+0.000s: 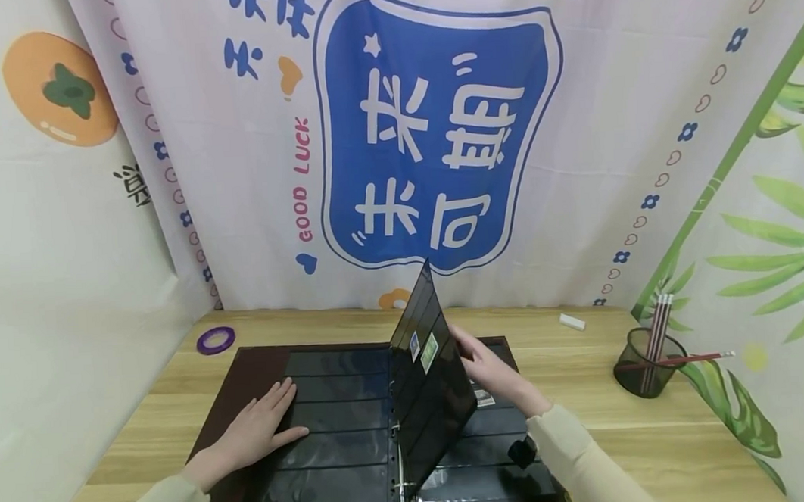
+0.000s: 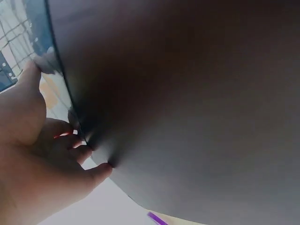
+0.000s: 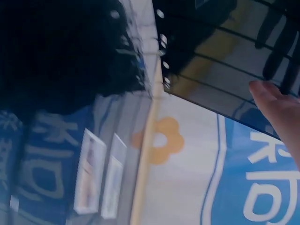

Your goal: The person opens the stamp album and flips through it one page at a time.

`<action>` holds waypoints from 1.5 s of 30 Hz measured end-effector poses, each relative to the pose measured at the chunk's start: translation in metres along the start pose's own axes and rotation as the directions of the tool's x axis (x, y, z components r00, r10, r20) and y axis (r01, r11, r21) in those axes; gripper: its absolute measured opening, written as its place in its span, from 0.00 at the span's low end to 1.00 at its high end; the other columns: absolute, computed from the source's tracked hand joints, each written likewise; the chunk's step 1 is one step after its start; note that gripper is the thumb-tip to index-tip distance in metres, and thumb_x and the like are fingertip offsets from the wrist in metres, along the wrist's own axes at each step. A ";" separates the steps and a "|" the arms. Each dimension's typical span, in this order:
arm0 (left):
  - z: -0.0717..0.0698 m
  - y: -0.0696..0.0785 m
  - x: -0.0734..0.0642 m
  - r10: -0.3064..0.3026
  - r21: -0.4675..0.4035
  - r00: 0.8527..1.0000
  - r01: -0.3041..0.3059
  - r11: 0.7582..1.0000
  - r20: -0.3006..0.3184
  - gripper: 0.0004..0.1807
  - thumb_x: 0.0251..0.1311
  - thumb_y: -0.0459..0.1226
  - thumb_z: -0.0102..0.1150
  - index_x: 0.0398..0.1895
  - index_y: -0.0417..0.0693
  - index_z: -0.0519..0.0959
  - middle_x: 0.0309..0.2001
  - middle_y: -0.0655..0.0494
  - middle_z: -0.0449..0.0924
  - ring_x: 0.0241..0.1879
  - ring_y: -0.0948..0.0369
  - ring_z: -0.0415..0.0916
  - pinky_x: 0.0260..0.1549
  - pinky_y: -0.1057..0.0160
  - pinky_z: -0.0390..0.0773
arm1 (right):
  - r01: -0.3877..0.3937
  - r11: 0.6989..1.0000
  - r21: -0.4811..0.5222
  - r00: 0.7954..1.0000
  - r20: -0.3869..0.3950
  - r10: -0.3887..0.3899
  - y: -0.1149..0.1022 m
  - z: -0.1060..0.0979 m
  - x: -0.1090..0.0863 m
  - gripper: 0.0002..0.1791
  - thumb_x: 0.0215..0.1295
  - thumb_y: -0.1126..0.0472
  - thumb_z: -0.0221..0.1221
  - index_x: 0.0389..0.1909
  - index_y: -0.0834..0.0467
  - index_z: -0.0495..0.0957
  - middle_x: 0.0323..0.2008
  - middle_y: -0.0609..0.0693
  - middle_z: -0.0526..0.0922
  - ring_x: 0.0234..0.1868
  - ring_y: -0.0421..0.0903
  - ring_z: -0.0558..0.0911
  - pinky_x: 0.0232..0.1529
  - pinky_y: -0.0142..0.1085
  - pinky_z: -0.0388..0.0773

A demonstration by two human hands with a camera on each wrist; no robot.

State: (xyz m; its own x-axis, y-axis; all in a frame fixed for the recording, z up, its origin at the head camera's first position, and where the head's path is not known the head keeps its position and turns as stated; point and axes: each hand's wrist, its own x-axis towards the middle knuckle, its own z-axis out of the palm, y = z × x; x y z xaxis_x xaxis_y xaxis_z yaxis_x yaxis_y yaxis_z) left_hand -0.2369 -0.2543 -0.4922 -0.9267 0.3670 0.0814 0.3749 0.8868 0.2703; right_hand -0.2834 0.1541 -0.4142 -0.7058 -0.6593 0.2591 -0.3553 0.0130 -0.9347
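Observation:
A stamp album (image 1: 206, 413) with a dark brown cover lies open on the table, its metal ring binder (image 1: 400, 471) down the middle. One black pocket page (image 1: 431, 416) stands tilted up from the rings, bearing a blue stamp (image 1: 415, 346) and a green stamp (image 1: 429, 353). Behind that page, my right hand (image 1: 486, 368) touches it with extended fingers; the page covers some of the fingertips. My left hand (image 1: 257, 425) rests spread on the album's left side, fingers reaching onto the left page (image 1: 342, 413). A pale stamp (image 1: 483, 397) shows on the right page (image 1: 482, 485).
A purple tape roll (image 1: 216, 340) lies behind the album at left. Back right is a white eraser (image 1: 572, 322). Farther right stands a black mesh pen cup (image 1: 643, 375) with several pencils, one leaning out sideways. A printed curtain (image 1: 268, 174) hangs behind the table.

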 end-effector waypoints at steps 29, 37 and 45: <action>-0.095 0.135 0.080 0.158 -0.461 0.987 -0.152 0.874 -0.024 0.38 0.70 0.55 0.52 0.75 0.42 0.61 0.74 0.43 0.64 0.72 0.46 0.65 0.66 0.44 0.71 | -0.073 0.996 -0.053 0.997 -0.021 0.072 -0.004 0.031 0.015 0.41 0.74 0.48 0.54 0.80 0.46 0.43 0.79 0.55 0.51 0.78 0.57 0.58 0.75 0.58 0.58; -0.112 0.152 0.086 0.097 -0.571 0.994 -0.103 0.815 -0.041 0.34 0.72 0.54 0.49 0.73 0.45 0.65 0.71 0.46 0.69 0.69 0.48 0.70 0.64 0.47 0.74 | -0.072 0.989 -0.132 0.997 0.010 0.074 -0.007 0.041 0.025 0.44 0.71 0.43 0.56 0.80 0.41 0.43 0.80 0.49 0.48 0.79 0.56 0.55 0.75 0.56 0.58; -0.120 0.152 0.080 0.024 -0.618 1.000 -0.027 0.786 -0.014 0.37 0.73 0.55 0.48 0.74 0.39 0.61 0.71 0.40 0.67 0.65 0.46 0.74 0.59 0.51 0.79 | -0.027 0.981 -0.194 0.999 0.022 0.032 -0.011 0.048 0.033 0.44 0.70 0.49 0.59 0.79 0.37 0.44 0.80 0.42 0.49 0.80 0.48 0.53 0.78 0.48 0.56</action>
State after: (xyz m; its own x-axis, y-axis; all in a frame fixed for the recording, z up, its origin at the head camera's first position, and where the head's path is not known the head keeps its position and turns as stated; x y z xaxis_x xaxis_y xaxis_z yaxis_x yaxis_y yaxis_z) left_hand -0.2578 -0.1238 -0.3294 -0.9179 0.3836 0.1016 0.3034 0.5133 0.8028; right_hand -0.2731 0.0962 -0.4075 -0.7029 -0.6752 0.2237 -0.4482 0.1762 -0.8764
